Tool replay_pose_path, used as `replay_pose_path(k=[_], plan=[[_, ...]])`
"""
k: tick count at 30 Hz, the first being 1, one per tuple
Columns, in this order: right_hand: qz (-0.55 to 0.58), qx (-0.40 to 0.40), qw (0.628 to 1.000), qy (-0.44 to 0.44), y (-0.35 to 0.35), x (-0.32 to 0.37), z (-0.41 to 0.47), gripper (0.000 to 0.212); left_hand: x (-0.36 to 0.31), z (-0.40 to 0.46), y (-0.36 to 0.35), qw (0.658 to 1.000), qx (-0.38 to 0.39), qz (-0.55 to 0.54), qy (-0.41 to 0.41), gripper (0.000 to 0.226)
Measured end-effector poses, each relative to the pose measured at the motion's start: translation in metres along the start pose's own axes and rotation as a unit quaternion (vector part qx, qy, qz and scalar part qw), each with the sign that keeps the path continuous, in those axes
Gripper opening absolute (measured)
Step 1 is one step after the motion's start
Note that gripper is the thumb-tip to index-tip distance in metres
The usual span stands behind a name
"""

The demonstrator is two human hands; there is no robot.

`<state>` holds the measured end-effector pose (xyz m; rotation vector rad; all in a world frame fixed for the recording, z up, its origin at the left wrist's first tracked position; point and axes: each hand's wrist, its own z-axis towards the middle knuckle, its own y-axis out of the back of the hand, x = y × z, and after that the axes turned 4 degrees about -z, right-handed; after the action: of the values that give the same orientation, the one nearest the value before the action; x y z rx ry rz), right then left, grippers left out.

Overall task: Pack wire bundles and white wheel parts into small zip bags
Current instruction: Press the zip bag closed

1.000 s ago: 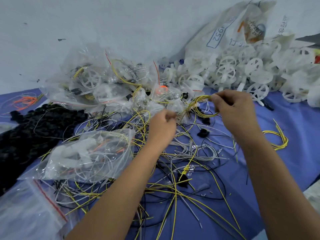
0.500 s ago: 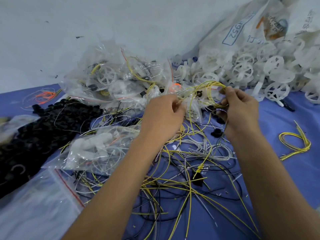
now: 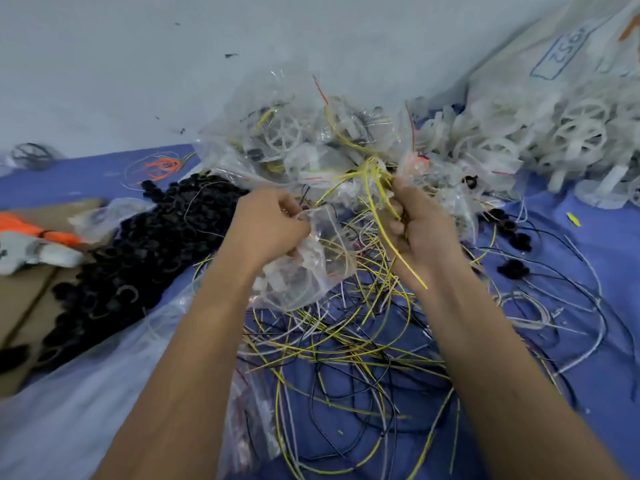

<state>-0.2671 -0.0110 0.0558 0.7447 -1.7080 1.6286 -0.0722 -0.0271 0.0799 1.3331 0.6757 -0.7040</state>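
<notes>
The left hand grips the mouth of a small clear zip bag with white parts inside, while the right hand grips a bundle of yellow wires just beside the bag. Under both forearms, loose yellow, black and white wires tangle on the blue bench. Filled bags are heaped behind, black parts lie left, and white wheel parts right.

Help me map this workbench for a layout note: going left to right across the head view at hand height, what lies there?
Orange wire bundle → pile of black parts → left hand gripping a small zip bag → right hand gripping yellow wires → white wheel parts.
</notes>
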Motion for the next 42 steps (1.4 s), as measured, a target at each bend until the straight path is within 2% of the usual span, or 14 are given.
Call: replay_pose_path(k=[3,6,8,12,14,17,19,24,29,33,36,39,41,42], plan=[[-0.244,-0.064,0.964,0.088,0.006,-0.018,-0.003,0.021,0.01,0.003,0.024,0.989,-0.008,-0.141,0.029,0.02],[-0.483,-0.079,0.845,0.215,0.016,-0.023,-0.004,0.017,0.008,0.003,0.033,0.98,0.018,-0.194,0.041,0.016],[-0.555,-0.084,0.781,0.275,0.019,-0.023,-0.007,0.014,0.005,0.002,0.032,0.976,0.047,-0.206,0.047,0.015],[-0.583,-0.111,0.733,0.332,0.019,-0.024,-0.013,0.013,0.001,-0.003,0.019,0.974,0.111,-0.192,0.051,0.021],[-0.565,-0.107,0.749,0.329,0.017,-0.025,-0.015,0.012,0.0,-0.005,0.007,0.978,0.138,-0.152,0.043,0.022],[-0.479,-0.062,0.834,0.266,0.014,-0.024,-0.016,0.009,-0.003,-0.008,-0.013,0.984,0.171,-0.052,0.022,0.016],[-0.459,-0.032,0.859,0.224,0.013,-0.023,-0.016,0.009,-0.004,-0.009,-0.024,0.981,0.192,-0.008,0.022,0.012],[-0.501,-0.015,0.846,0.183,0.019,-0.021,-0.013,0.012,-0.001,-0.008,-0.028,0.982,0.183,0.017,0.049,0.009],[-0.547,0.015,0.82,0.169,0.023,-0.018,-0.012,0.013,0.001,-0.004,-0.023,0.996,0.049,-0.05,0.048,0.008],[-0.5,0.11,0.848,0.136,0.018,-0.019,-0.016,0.01,-0.006,-0.009,-0.033,0.998,-0.014,-0.056,-0.007,0.01],[-0.448,0.139,0.878,0.094,0.019,-0.021,-0.017,0.011,-0.012,-0.013,-0.04,0.997,-0.04,-0.008,-0.061,0.012],[-0.4,0.138,0.906,0.021,0.021,-0.021,-0.016,0.013,-0.015,-0.012,-0.034,0.998,-0.025,0.0,-0.057,0.014],[-0.406,0.086,0.91,0.021,0.023,-0.021,-0.015,0.013,-0.012,-0.011,-0.023,0.999,0.019,-0.004,-0.031,0.012],[-0.44,0.044,0.896,0.043,0.024,-0.021,-0.014,0.014,-0.011,-0.01,-0.015,0.998,0.053,0.002,-0.017,0.011]])
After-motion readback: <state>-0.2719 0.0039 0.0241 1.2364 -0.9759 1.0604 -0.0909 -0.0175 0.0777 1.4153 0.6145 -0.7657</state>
